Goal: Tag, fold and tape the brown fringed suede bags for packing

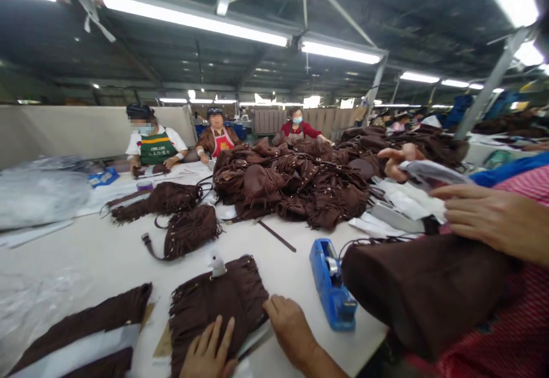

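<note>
A dark brown fringed bag [223,295] lies flat on the table before me, with a small white wrapped piece [218,265] at its top edge. My left hand [210,350] rests on the lower part of the bag, fingers stretched out and spread. At the bag's right edge, my right hand [289,327] has its fingers closed on the brown material. Brown card and white sheet edges show from under the bag. A second brown bag [86,338] with a white paper band lies to the left, partly out of view.
A blue tape dispenser [332,286] stands right of my hands. Beyond it rises a large heap of brown bags [295,180]. Close on the right, a co-worker's hands [493,212] hold clear plastic above a brown bag [429,286]. Several people sit across the table [257,258].
</note>
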{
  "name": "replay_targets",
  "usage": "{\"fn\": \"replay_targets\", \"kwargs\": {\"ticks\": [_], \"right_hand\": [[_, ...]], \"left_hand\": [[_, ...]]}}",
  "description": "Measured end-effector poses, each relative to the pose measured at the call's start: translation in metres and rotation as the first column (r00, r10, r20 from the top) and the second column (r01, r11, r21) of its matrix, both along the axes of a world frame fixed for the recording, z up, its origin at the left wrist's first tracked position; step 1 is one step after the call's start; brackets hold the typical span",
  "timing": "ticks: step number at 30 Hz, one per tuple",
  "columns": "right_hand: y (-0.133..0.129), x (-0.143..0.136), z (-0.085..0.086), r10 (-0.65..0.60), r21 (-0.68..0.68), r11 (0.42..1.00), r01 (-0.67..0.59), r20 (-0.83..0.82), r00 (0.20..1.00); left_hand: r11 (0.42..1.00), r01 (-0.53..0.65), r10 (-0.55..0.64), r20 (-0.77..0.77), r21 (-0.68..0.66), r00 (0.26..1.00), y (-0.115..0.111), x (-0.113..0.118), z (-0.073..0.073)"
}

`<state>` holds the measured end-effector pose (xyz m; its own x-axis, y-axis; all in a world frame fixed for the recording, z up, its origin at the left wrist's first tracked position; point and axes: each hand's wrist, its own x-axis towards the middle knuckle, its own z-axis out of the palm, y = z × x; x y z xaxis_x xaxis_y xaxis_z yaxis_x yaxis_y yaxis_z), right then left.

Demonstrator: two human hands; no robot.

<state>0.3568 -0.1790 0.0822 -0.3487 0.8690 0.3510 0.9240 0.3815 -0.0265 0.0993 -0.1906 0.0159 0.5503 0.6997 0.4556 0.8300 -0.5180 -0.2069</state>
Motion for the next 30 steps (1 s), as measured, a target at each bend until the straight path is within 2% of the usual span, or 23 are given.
{"fn": "replay_targets", "kwargs": {"ticks": [4,6,8,11,13,15,17,19,21,23,26,30], "right_hand": [[-0.007,0.010,-0.002,-0.022,-0.153,0.988,0.022,0.006,1.000],[-0.007,0.019,-0.002,-0.059,-0.197,0.979,0.060,0.008,0.998],[-0.007,0.028,0.003,-0.107,-0.214,0.971,0.106,0.009,0.994],[-0.006,0.030,0.022,-0.165,-0.198,0.967,0.160,-0.011,0.986],[-0.007,0.019,0.035,-0.122,-0.157,0.982,0.108,-0.084,0.989],[-0.006,0.002,0.042,0.041,-0.107,0.993,-0.058,-0.158,0.987],[-0.004,-0.015,0.040,0.236,-0.080,0.964,-0.253,-0.174,0.956],[-0.001,-0.023,0.028,0.339,-0.108,0.928,-0.356,-0.148,0.929],[0.003,-0.020,0.015,0.329,-0.155,0.924,-0.350,-0.146,0.933],[0.005,-0.010,0.007,0.265,-0.189,0.936,-0.296,-0.173,0.948],[0.006,0.000,0.006,0.193,-0.180,0.955,-0.237,-0.233,0.953],[0.009,-0.009,0.004,0.245,-0.155,0.946,-0.284,-0.233,0.941]], "left_hand": [[0.988,-0.043,0.043,-0.003,-0.152,0.999,-0.012,0.005,0.024],[0.981,-0.054,0.054,-0.005,-0.185,0.999,-0.015,0.007,0.032],[0.981,-0.061,0.060,-0.012,-0.184,0.998,-0.017,0.008,0.036],[0.984,-0.066,0.063,-0.021,-0.164,0.998,-0.018,0.008,0.035],[0.987,-0.064,0.061,-0.025,-0.145,0.998,-0.017,0.009,0.032],[0.992,-0.060,0.058,-0.025,-0.114,0.998,-0.017,0.009,0.029],[0.995,-0.064,0.063,-0.022,-0.079,0.998,-0.017,0.009,0.025],[0.996,-0.076,0.075,-0.020,-0.055,0.997,-0.017,0.010,0.020],[0.995,-0.088,0.087,-0.019,-0.050,0.996,-0.017,0.010,0.017],[0.994,-0.092,0.091,-0.011,-0.055,0.996,-0.017,0.010,0.015],[0.995,-0.084,0.085,0.018,-0.047,0.996,-0.016,0.009,0.015],[0.998,-0.060,0.061,0.042,-0.023,0.997,-0.014,0.008,0.018]]}}
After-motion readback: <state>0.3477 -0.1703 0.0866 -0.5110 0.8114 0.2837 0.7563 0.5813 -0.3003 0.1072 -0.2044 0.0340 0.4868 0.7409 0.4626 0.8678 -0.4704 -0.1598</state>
